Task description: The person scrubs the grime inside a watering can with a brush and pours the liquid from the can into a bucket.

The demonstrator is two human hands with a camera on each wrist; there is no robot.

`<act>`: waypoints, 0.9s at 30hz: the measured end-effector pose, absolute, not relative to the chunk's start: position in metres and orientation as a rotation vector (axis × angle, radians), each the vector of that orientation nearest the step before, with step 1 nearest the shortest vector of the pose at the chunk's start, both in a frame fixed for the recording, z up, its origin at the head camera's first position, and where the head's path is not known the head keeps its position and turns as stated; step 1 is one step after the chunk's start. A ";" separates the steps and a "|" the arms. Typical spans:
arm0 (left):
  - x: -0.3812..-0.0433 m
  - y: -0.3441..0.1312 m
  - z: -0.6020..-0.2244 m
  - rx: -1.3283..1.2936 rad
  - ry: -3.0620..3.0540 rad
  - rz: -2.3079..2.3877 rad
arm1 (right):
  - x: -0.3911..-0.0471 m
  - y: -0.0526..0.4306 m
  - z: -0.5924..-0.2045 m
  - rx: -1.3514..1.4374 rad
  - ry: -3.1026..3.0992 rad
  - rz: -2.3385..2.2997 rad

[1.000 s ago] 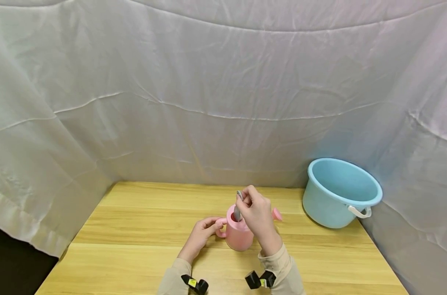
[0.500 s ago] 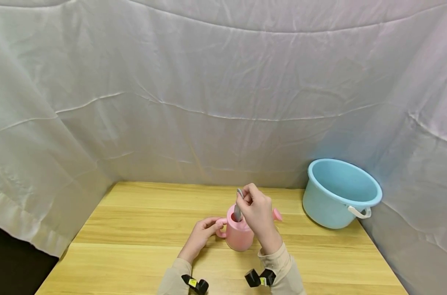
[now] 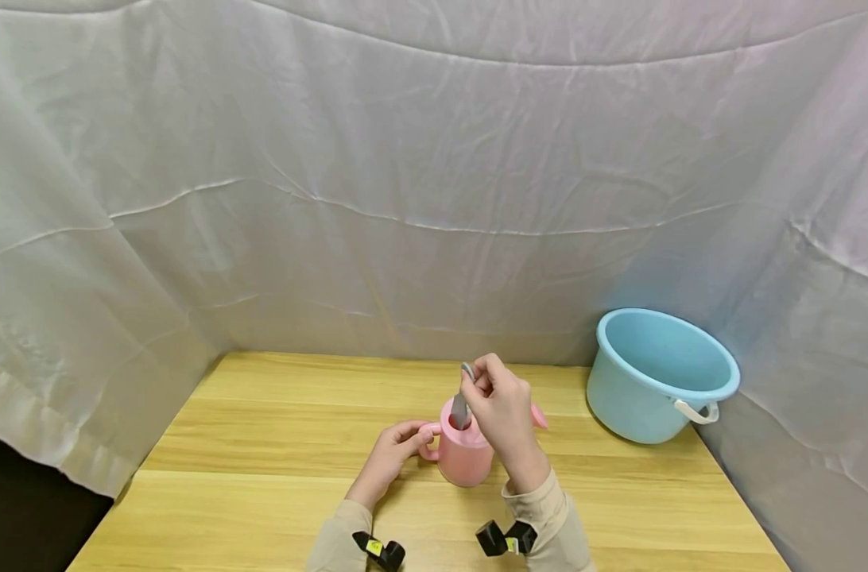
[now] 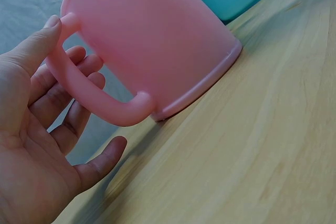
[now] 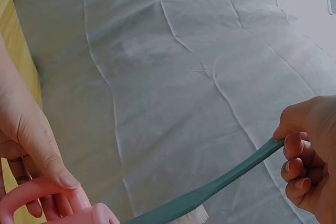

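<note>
A pink watering can [image 3: 465, 461] stands upright on the wooden table, its handle to the left and its spout to the right. My left hand [image 3: 391, 454] holds the handle [image 4: 89, 95], thumb on top and fingers reaching behind it. With thumb and fingers, my right hand [image 3: 501, 405] pinches the end of a grey-green brush [image 5: 210, 190]. Pale bristles [image 5: 193, 216] show along one side of it in the right wrist view. The brush slants down into the can's top opening, which hides its lower end.
A light blue bucket [image 3: 623, 401] with a white handle [image 3: 697, 411] stands at the table's back right. Pale grey cloth [image 3: 434, 159] hangs behind the table and along both sides. Black devices are strapped to both sleeves.
My right hand has risen slightly, and the brush leans a little differently in the can's opening. The left hand and watering can stay in place.
</note>
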State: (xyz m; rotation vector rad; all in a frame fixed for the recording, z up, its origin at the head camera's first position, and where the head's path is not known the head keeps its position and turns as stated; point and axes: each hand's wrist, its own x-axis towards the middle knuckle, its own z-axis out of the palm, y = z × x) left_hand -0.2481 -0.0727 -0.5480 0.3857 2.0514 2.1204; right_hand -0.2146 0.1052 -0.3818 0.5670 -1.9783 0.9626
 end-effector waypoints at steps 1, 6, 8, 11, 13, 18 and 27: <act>-0.248 -0.073 -0.548 0.388 2.051 2.122 | -0.215 0.105 -0.382 0.567 -1.978 0.965; -0.249 -0.073 -0.548 0.395 2.034 2.135 | -0.214 0.106 -0.382 0.565 -1.971 0.972; -0.249 -0.073 -0.549 0.401 2.031 2.137 | -0.214 0.107 -0.383 0.561 -1.965 0.985; -0.249 -0.072 -0.549 0.409 2.031 2.138 | -0.213 0.108 -0.384 0.548 -1.955 1.005; -0.249 -0.072 -0.548 0.414 2.034 2.136 | -0.213 0.109 -0.385 0.541 -1.947 1.017; -0.249 -0.072 -0.548 0.417 2.031 2.135 | -0.212 0.112 -0.389 0.512 -1.946 1.007; -0.248 -0.072 -0.549 0.405 2.046 2.131 | -0.205 0.125 -0.396 0.523 -1.932 0.974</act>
